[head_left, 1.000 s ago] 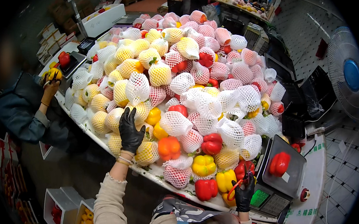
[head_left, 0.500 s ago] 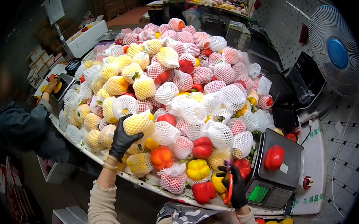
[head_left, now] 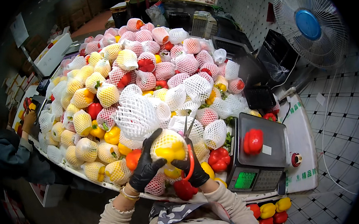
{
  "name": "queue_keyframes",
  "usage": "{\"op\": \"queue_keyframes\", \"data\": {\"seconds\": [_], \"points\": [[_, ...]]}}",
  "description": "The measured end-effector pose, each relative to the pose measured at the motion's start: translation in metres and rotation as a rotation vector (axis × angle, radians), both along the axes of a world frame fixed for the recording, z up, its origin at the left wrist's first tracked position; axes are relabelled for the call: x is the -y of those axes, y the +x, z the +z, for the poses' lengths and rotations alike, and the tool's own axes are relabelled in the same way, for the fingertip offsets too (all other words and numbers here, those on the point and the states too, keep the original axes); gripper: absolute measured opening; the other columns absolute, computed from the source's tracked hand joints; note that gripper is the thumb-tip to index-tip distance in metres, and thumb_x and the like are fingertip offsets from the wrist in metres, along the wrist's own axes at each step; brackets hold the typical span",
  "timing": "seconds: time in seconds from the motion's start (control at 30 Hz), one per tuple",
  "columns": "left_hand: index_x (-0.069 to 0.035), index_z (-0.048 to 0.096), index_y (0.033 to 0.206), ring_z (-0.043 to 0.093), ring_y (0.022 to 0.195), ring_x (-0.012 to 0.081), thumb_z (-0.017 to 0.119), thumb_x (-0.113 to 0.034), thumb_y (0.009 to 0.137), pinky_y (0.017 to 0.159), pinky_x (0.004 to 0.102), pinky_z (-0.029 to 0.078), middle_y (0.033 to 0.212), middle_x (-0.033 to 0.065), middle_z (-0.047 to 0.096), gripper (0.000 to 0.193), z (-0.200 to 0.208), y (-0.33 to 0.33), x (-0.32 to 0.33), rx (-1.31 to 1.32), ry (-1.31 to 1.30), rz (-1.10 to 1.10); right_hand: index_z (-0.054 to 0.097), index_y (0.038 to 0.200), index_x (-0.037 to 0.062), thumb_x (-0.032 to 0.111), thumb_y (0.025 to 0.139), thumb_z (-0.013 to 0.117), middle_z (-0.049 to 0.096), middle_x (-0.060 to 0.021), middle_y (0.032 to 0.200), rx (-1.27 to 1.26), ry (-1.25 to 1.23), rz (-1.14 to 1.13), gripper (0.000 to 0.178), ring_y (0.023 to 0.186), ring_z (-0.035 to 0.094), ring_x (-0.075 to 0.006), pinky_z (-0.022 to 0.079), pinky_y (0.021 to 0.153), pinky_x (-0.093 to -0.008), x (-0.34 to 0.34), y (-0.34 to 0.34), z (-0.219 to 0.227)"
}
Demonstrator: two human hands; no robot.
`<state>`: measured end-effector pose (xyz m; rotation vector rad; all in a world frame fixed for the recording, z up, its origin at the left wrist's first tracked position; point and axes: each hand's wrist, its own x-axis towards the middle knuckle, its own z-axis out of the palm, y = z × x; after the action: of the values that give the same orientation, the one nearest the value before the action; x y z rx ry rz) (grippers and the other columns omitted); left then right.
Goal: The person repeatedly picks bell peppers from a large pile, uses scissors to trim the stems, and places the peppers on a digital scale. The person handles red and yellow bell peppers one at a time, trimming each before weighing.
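Produce packing room, tiled floor, big white bench (head_left: 304,142) buried under a heap of bell peppers in white foam-net sleeves (head_left: 143,77).

Left hand (head_left: 146,166), black glove, is cupped around the left side of a yellow bell pepper in a white foam net (head_left: 169,148), fingers spread and curled against it. Right hand (head_left: 194,169), also gloved, supports the pepper from the right and has its fingers through the handles of red-handled scissors (head_left: 188,153), blades pointing up past the pepper's top. Held that way, both hands can steady the pepper while the scissors stay ready. The pepper is raised just above the near edge of the heap, close to the chest.

Just below the hands: one bare red pepper (head_left: 185,189) at the bench edge. To the right, a grey digital scale with green display (head_left: 257,154), one bare red bell pepper (head_left: 253,141) on its pan, probably parked there for weighing. Another bare red pepper (head_left: 219,159) lies between heap and scale. Below the bench on the right, a crate holding two yellow and two or three red peppers (head_left: 269,212).

Heap: too many to count; netted yellows mostly left, netted reds at back and right, a few bare orange ones near the front.

One white floor fan with blue hub (head_left: 309,21) far right. Another person's sleeve and hand (head_left: 28,120) at the left end of the bench.
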<state>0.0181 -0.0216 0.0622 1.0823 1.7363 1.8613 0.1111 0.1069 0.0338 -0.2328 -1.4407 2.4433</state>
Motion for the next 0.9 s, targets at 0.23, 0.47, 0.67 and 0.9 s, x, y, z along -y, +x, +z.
{"op": "queue_keyframes", "data": {"seconds": [0.23,0.47,0.67,0.9], "points": [[0.002,0.053,0.11,0.056,0.096,0.0204,0.043,-0.018,0.092,0.089,0.0307,0.041,0.103,0.0118,0.06,0.029,-0.027,-0.013,-0.026,0.27,0.026,0.246,0.026,0.133,0.0038,0.012,0.073,0.071,0.043,-0.0099,0.127,-0.102,-0.034,0.014,0.075,0.116,0.043,-0.0205,0.034,0.099,-0.0336,-0.016,0.013,-0.029],[-0.001,0.04,0.125,0.049,0.11,0.0298,0.065,-0.007,0.073,0.092,0.0348,0.039,0.122,0.0166,0.048,0.058,-0.052,-0.005,-0.026,-0.211,-0.078,0.296,0.023,0.134,0.0013,0.012,0.067,0.076,0.039,-0.0106,0.13,-0.042,0.111,-0.085,0.086,0.12,0.038,-0.02,0.031,0.1,-0.0319,-0.015,0.011,-0.02],[-0.004,0.026,0.135,0.042,0.119,0.0243,0.08,-0.007,0.059,0.099,0.0363,0.034,0.131,0.0139,0.04,0.094,-0.008,0.003,-0.016,-0.213,-0.048,0.07,0.028,0.132,-0.0027,0.015,0.054,0.085,0.04,-0.0143,0.128,-0.053,0.516,-0.261,0.098,0.119,0.039,-0.022,0.032,0.099,-0.0319,-0.031,0.003,-0.017],[-0.005,0.03,0.133,0.045,0.117,0.025,0.067,-0.019,0.076,0.101,0.0368,0.033,0.128,0.0112,0.044,0.069,-0.024,-0.005,0.017,0.504,0.26,0.107,0.05,0.115,0.0002,0.007,0.069,0.069,0.06,-0.0152,0.103,-0.076,0.801,-0.582,0.05,0.089,0.06,-0.0214,0.049,0.071,-0.0305,-0.053,-0.002,0.004]]}}
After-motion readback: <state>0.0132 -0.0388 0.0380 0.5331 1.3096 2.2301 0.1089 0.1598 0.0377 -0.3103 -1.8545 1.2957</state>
